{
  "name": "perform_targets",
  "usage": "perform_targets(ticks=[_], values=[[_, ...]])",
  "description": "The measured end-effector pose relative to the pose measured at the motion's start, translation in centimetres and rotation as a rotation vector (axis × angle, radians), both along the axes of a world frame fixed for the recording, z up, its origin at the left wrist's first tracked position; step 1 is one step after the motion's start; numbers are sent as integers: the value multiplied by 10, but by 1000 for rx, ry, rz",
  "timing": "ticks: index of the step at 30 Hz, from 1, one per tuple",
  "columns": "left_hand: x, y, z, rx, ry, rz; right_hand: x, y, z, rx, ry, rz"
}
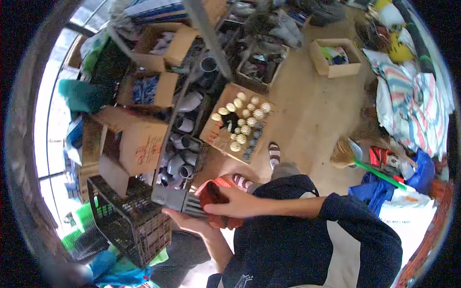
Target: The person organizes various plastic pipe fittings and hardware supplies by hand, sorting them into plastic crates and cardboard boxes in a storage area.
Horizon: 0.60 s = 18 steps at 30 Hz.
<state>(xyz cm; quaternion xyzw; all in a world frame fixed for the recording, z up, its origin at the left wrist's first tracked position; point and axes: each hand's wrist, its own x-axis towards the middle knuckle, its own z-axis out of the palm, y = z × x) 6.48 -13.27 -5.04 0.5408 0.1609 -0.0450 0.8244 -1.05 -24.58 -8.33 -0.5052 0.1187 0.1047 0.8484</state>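
My left hand (194, 224) supports a grey ribbed plastic piece (178, 199) from below, its fingers along the underside. My right hand (229, 204) is closed on a dark red cloth (210, 193), which lies against the ribbed end of the piece. Just behind the cloth, an orange-red mesh item (226, 181) is partly hidden by my hands. Beyond my feet, a flattened cardboard sheet (216, 139) bears several cream ridged round pieces (240, 138), several dark grey ones (252, 143) and a black item.
Left of me stand a black plastic crate (139, 230) and an open cardboard box (141, 146). Grey pipe-like fittings (178, 165) fill trays nearby. Farther off on the wooden floor (307, 115) is a small open box (331, 69). Striped sacks (408, 105) and a broom (343, 152) lie to the right.
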Motion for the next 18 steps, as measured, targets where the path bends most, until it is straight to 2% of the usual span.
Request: perform_targets(ticks=[1,2,3,4,6,7,9,10,12,13,14,15,17,18], values=[[1,-7,-14,-40,37,-121,-3,-6,-28,187,41,-53],[-9,-36,-4,-26,97,-161,-13,-31,-26,461,185,-113],[-13,-50,-23,-22,-8,-250,-26,-59,-20,740,327,-172],[-17,-54,-50,205,-90,-405,-38,-83,-19,795,337,-238],[-34,-83,-68,-200,134,-413,-58,-117,-51,685,412,-481],[-39,-94,-76,-39,208,-535,-70,-142,-50,556,470,-527],[-44,-115,-96,277,350,-765,-92,-173,-84,329,465,-607],[-50,-117,-117,191,341,-823,-101,-191,-100,63,493,-574],[-58,-100,-152,312,481,-985,-112,-227,-134,-474,518,-467],[-66,-91,-162,369,556,-1064,-112,-240,-155,-649,533,-443],[-73,-89,-161,609,327,-1164,-109,-251,-181,-820,535,-417],[-77,-83,-162,771,283,-1211,-104,-262,-208,-990,526,-391],[-90,-59,-162,1108,207,-1296,-95,-279,-266,-999,592,-321],[-98,-38,-171,1145,185,-1299,-87,-284,-291,-1046,584,-287]])
